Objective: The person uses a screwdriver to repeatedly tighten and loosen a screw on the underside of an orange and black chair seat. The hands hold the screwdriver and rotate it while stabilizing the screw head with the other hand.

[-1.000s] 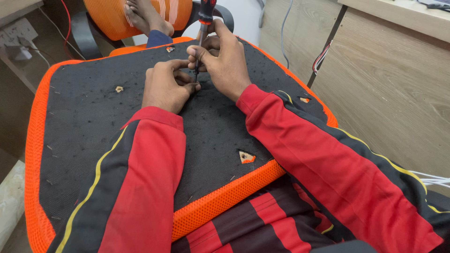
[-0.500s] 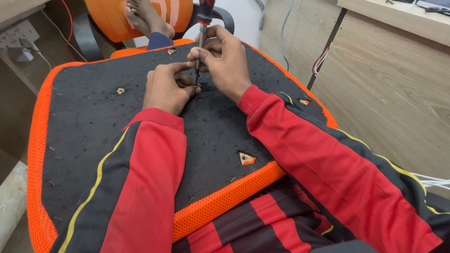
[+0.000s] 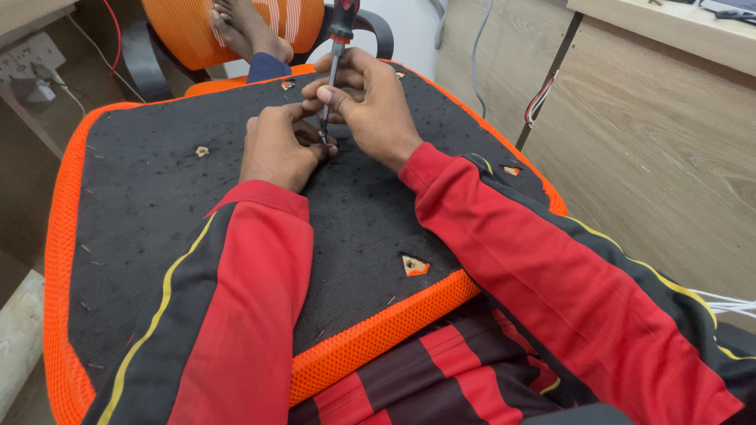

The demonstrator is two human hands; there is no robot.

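Observation:
An upturned chair seat (image 3: 142,236), black underside with an orange mesh rim, lies across my lap. My right hand (image 3: 370,102) grips a screwdriver (image 3: 340,35) with a red and black handle, held upright with its tip down on the seat's middle. My left hand (image 3: 277,145) is curled beside the tip, fingers pinched around the shaft's lower end; whatever is under the tip is hidden. Small cut-out holes (image 3: 415,265) in the black fabric show orange beneath.
An orange mesh chair back (image 3: 189,31) with a black armrest stands beyond the seat, with a bare foot (image 3: 240,27) resting against it. A wooden panel (image 3: 654,149) rises at the right with loose wires (image 3: 539,98). A wall socket (image 3: 31,59) sits far left.
The right hand has lifted slightly along the screwdriver and the shaft stands straighter. The left hand stays pinched at the tip in the same spot.

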